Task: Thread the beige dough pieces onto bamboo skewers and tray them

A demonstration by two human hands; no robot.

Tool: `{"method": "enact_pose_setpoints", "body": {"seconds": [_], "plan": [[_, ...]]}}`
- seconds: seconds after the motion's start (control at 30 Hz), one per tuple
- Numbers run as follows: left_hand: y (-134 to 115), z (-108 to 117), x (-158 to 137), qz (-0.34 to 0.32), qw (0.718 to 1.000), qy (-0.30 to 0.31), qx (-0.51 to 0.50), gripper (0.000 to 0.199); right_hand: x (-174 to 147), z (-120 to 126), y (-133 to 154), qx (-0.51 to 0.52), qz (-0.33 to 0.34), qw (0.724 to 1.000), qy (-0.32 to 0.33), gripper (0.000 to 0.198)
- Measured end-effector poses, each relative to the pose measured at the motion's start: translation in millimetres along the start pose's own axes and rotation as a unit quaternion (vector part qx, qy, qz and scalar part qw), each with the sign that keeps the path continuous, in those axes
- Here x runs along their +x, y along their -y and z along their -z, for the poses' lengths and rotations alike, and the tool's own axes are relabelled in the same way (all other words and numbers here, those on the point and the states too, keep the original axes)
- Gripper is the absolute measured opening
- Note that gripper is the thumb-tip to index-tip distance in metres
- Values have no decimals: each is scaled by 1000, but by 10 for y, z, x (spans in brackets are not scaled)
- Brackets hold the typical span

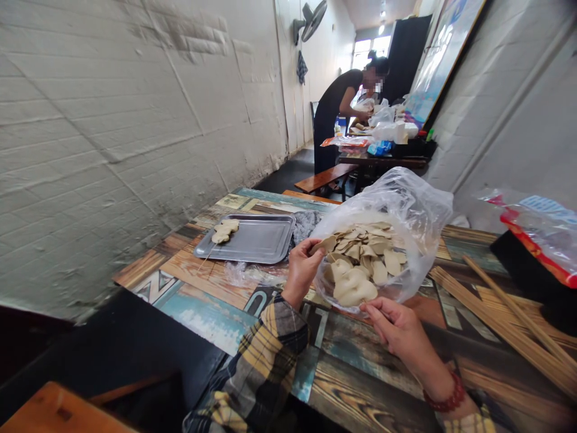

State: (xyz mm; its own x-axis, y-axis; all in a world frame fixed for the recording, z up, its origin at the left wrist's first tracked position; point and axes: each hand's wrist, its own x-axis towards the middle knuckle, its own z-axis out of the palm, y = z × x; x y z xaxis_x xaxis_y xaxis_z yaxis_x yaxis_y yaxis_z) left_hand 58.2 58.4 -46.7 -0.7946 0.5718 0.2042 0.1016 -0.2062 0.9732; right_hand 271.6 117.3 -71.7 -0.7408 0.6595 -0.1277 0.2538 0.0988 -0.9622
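My left hand [304, 267] pinches one thin beige slice [325, 244], perhaps tofu or gluten, at the left side of a clear plastic bag [412, 192]. Inside the open bag lies a heap of similar slices [365, 240]. My right hand [394, 328] is closed at the bag's near edge, thumb and forefinger pinching a skewer whose stick is mostly hidden. Overlapping slices [354, 287] sit at its tip, over the heap. To the left, a metal tray [256, 240] carries a finished-looking skewer of slices [224, 231], its thin stick jutting over the near rim.
Bundles of wooden sticks [500, 313] lie on the patterned table [202, 307] at right, near a black box [532, 270] with plastic packaging. A person in dark clothes [336, 114] bends over a cluttered table behind. A bench [327, 178] stands between, and a wall runs along the left.
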Motion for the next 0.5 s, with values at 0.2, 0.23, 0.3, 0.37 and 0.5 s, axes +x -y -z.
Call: {"method": "enact_pose_setpoints", "body": {"seconds": [0.2, 0.23, 0.3, 0.37, 0.5], "plan": [[16, 13, 14, -55, 996, 3, 76, 13, 14, 1, -18, -9, -2, 1000, 4, 43], [14, 11, 14, -57, 995, 4, 78, 13, 17, 2, -22, -11, 0, 1000, 3, 43], [10, 6, 10, -47, 996, 6, 70, 14, 19, 6, -28, -15, 3, 1000, 2, 43], [5, -1, 4, -36, 997, 10, 60, 15, 19, 9, -27, -19, 4, 1000, -4, 42], [-17, -16, -13, -20, 998, 14, 51, 16, 15, 6, -13, -22, 5, 1000, -4, 40]]}}
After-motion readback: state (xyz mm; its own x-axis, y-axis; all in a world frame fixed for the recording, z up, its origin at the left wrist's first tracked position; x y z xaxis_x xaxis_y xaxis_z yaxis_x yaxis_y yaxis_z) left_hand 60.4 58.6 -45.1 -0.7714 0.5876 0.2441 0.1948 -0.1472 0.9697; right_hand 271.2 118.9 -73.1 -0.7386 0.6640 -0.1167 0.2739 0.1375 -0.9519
